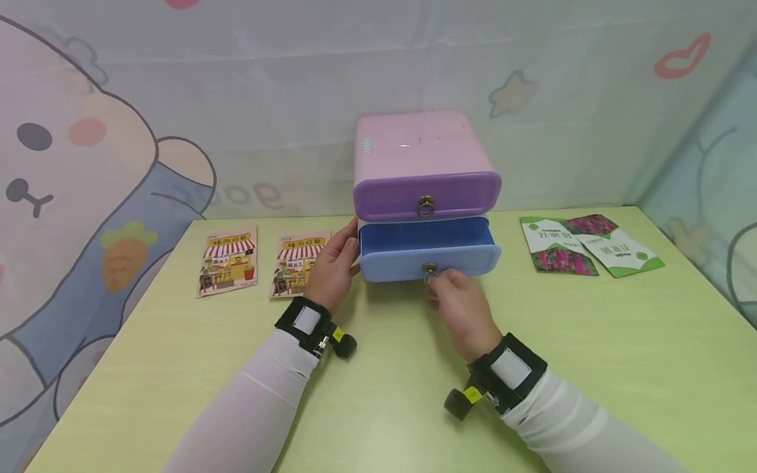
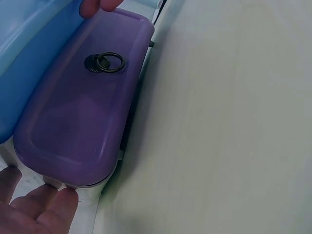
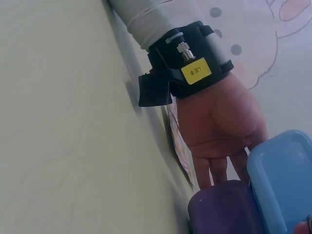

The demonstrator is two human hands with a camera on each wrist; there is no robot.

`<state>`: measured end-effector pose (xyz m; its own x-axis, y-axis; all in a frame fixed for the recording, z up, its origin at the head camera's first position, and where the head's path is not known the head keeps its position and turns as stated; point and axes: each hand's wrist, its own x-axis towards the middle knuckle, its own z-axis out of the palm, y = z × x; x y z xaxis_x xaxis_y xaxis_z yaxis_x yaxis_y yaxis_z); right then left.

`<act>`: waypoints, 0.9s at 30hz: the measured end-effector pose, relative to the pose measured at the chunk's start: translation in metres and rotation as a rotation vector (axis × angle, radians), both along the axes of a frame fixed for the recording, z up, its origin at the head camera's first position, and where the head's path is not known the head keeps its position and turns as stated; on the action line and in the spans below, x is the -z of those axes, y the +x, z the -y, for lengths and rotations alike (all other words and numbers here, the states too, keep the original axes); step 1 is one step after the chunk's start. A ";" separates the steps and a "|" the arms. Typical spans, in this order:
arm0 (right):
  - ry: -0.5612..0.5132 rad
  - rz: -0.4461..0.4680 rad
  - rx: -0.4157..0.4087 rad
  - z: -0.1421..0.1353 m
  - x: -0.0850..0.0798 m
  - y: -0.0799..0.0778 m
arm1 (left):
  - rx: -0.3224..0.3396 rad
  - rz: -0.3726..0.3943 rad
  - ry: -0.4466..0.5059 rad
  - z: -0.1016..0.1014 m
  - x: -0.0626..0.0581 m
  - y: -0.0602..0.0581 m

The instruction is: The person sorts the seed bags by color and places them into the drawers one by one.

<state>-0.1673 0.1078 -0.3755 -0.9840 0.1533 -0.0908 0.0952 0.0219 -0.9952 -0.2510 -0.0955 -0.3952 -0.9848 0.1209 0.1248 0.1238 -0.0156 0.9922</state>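
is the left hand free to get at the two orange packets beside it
Probably yes. The left hand only rests with straight fingers against the side of the drawer unit, holding nothing, and the two orange packets lie flat on the table just to its left with nothing in between.

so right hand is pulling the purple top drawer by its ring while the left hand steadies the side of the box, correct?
Not quite. The right hand pinches the ring of the blue bottom drawer, which is partly pulled out; the purple top drawer is untouched. The head view shows it. The left hand does rest against the side of the box.
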 end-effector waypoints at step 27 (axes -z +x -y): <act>0.035 0.021 -0.018 0.002 0.008 0.038 | 0.021 0.011 0.007 -0.001 0.000 0.001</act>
<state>-0.1289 0.1053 -0.3838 -0.9846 0.1387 -0.1068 0.1158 0.0585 -0.9915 -0.2496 -0.0950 -0.3955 -0.9833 0.1411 0.1147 0.1122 -0.0255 0.9934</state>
